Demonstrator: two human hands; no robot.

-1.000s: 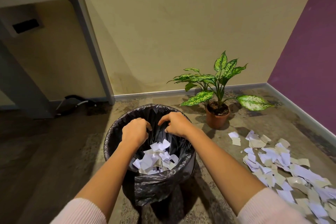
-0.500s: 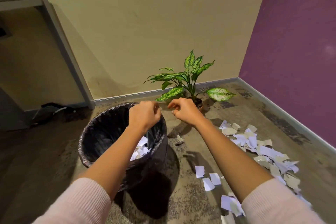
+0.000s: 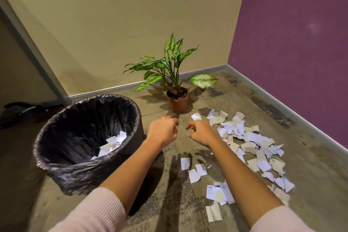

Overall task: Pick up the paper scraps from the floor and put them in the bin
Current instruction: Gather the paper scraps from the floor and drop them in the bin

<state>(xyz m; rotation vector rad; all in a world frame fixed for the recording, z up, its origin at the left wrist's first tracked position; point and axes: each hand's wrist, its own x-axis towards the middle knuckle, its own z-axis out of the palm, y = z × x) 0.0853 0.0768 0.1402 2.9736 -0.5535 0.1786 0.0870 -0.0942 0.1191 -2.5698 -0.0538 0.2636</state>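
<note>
Covering the mottled concrete floor (image 3: 235,100) on the right, paper scraps (image 3: 252,137) lie near the purple wall (image 3: 301,43); more sit inside the black-lined bin (image 3: 84,173) at left. Left hand (image 3: 162,132) and right hand (image 3: 202,133) hover between them, fingers loosely curled, holding nothing. A potted plant (image 3: 177,100) stands by the beige wall (image 3: 131,15).

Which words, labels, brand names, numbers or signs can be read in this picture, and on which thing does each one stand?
None: no text can be read in this view.
Paper scraps on the floor: no print shows; any fine writing would be too small to tell.
Scraps inside the bin: the same.
Black bin liner, terracotta plant pot, beige wall, purple wall: no label or sign.
</note>
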